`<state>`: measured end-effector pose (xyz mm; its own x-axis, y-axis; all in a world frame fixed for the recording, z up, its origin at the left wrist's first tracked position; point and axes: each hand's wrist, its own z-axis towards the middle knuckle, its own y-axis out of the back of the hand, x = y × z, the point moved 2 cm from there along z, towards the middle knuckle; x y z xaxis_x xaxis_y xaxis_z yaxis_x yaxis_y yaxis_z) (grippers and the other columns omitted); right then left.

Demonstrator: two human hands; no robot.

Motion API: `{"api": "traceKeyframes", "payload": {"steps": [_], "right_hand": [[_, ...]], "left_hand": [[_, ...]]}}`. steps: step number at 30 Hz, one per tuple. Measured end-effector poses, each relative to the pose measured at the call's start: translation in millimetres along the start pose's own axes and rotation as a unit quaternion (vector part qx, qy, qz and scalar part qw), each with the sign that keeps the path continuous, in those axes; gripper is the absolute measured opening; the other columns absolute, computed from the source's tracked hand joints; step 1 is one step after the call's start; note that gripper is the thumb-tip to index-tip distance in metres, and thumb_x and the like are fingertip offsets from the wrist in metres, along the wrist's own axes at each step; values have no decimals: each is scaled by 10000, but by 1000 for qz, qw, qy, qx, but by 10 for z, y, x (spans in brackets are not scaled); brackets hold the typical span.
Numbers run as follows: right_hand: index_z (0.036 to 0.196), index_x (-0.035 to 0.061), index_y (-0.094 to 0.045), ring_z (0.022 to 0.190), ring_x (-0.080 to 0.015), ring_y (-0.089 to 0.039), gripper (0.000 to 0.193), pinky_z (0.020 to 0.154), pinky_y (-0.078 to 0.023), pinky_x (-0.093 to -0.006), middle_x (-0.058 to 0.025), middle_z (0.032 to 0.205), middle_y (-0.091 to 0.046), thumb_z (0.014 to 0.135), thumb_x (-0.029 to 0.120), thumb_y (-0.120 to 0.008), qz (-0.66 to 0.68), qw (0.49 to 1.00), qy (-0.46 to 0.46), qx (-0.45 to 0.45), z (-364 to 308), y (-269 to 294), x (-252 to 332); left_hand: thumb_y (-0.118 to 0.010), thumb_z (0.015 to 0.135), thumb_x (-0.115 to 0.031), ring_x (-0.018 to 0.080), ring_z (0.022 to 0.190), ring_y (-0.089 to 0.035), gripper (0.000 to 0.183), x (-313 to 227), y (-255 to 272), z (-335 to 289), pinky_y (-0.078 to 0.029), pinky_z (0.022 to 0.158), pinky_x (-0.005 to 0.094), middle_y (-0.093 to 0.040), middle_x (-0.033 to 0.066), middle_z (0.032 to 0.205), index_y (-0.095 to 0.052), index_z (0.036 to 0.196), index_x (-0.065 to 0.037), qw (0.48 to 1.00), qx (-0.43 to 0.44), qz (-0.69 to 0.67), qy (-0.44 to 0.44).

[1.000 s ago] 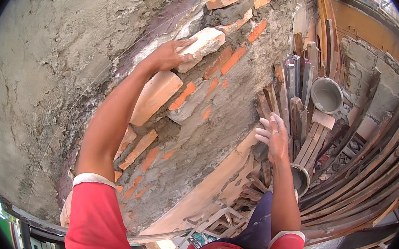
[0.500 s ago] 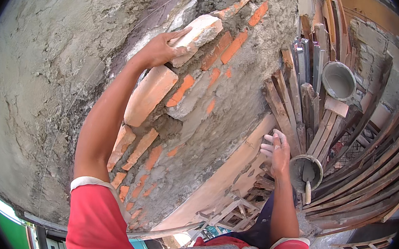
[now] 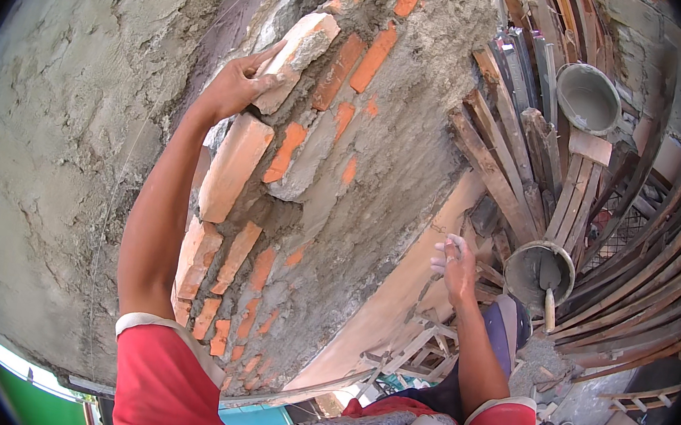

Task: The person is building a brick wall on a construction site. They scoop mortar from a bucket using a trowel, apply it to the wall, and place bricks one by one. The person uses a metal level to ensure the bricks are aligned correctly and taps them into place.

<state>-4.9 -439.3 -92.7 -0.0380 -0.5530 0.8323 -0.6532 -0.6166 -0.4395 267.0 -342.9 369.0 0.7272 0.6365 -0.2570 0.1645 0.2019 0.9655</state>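
Note:
My left hand [image 3: 240,85] reaches up to the top of the wall and grips a pale, mortar-dusted brick [image 3: 300,54], fingers along its far edge and thumb on the near side. Just below it in the row sits another whole brick [image 3: 235,168], tilted along the slope of the wall. Orange brick faces [image 3: 373,57] show through the grey mortar [image 3: 379,155] on the wall's side. My right hand [image 3: 457,266] hangs in the air with nothing in it, its whitened fingers loosely bent and apart. Beside it a bucket [image 3: 516,288] holds grey mortar and a trowel [image 3: 549,302].
A second bucket [image 3: 587,99] with mortar stands farther off among wooden planks [image 3: 496,174] on the right. Long dark poles [image 3: 635,298] curve along the right side. Left of the bricks rises a rough plastered wall [image 3: 59,153], with a thin string [image 3: 118,183] before it.
The view has shifted, so the bricks lie more to the left and the buckets more to the right. My left hand stays on the same brick; my right hand has moved away from the mortar bucket.

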Motion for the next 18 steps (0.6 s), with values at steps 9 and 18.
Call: {"api": "traceKeyframes", "payload": {"steps": [9, 18], "right_hand": [[1362, 27, -541, 769, -167, -685, 362, 671, -578, -305, -117, 1109, -682, 1099, 276, -524, -47, 998, -37, 17, 30, 69, -640], [1350, 2, -539, 739, -159, -666, 377, 649, -572, -313, -110, 1047, -672, 1097, 280, -524, -62, 998, -21, -16, 102, 273, -700]], "left_hand": [[-778, 917, -407, 222, 1160, -668, 655, -103, -65, 86, -499, 1030, 392, -679, 155, 1365, -566, 1505, -213, 995, -66, 64, -47], [-771, 880, -542, 213, 849, -683, 757, -136, -122, 59, -544, 890, 419, -725, 179, 1190, -544, 1526, -221, 998, -49, 39, -16]]}}
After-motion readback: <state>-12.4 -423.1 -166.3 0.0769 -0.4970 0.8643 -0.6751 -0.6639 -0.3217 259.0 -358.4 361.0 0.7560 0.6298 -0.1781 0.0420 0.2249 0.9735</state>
